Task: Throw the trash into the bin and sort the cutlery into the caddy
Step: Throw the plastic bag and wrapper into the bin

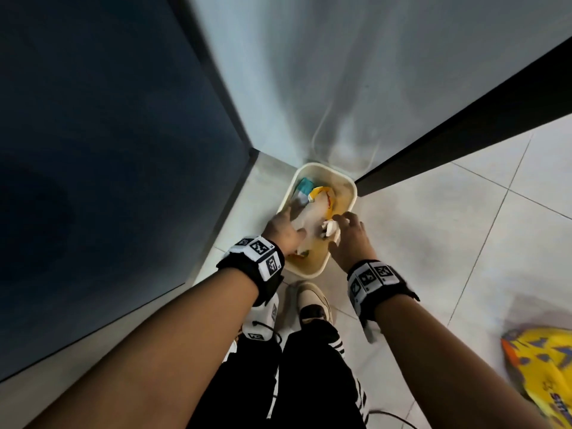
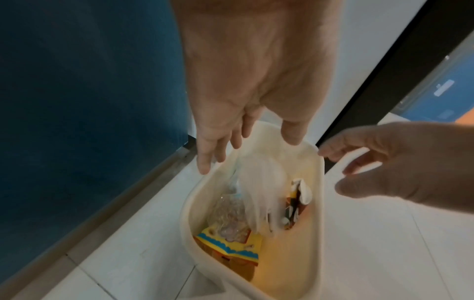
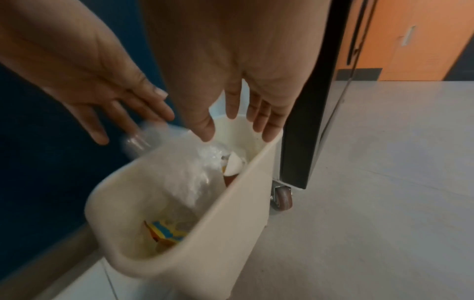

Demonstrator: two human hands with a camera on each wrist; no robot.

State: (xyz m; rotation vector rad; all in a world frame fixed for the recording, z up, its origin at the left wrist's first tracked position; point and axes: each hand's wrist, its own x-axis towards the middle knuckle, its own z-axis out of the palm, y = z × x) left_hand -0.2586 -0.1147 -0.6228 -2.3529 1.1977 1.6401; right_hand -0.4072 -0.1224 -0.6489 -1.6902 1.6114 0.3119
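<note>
- Far left stands a dark blue panel (image 1: 93, 150), its foot meeting the tiled floor (image 1: 448, 243); the cream bin (image 1: 309, 270) sits on that floor in the corner, just beside the panel.
- The left hand (image 1: 283, 232) hangs over the near-left part of the bin's mouth, fingers straight and spread, grasping nothing. From its own wrist view the fingertips (image 2: 204, 168) point down at the rim.
- Directly below and between the two hands a clear plastic bag (image 2: 256, 182), blurred as if dropping, lies inside the bin with its long axis running along the bin's length. In the right wrist view its upper end pokes above the left rim, close to the left fingers; whether they touch it I cannot tell.
- Deeper in the bin lies other trash: a yellow and blue wrapper (image 2: 231, 249) and a brown packet with a white scrap (image 2: 300, 199) against the right wall.
- The right hand (image 1: 348, 235) hovers over the bin's right rim, fingers loosely splayed, holding nothing.
- Right of the bin a black-edged unit on a caster wheel (image 3: 282, 200) stands on the floor; a yellow bag (image 1: 544, 373) lies well apart at far right.
- I judge the trash step nearly done. No cutlery or caddy is in sight, so both hands, equally near the bin, must leave it for the next part.
</note>
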